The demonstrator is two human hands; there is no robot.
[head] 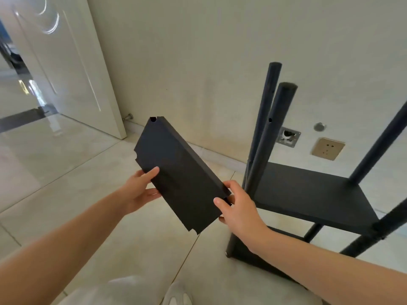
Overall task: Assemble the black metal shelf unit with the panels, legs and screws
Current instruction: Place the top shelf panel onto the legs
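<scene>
Pale floor tiles (92, 172) run to a cream wall. Both hands hold a loose black panel (176, 172) tilted in the air: left hand (137, 190) and right hand (237, 205) grip opposite edges, beside the part-built shelf unit (308, 194), whose legs (267, 128) seem upright.

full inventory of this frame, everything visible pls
loose panel: 1, black, held tilted in the air, centre
shelf frame: 1, black, on the floor at right, two panels fitted
legs: 4, black tubes, upright in the frame
door: 1, white, open, left
door stop: 1, metal, at the wall base
wall socket: 1, gold, low on the wall
open wall box: 1, metal, left of the socket
shoe: 1, white, bottom edge
left hand: grips the panel's left edge
right hand: grips its right edge
</scene>
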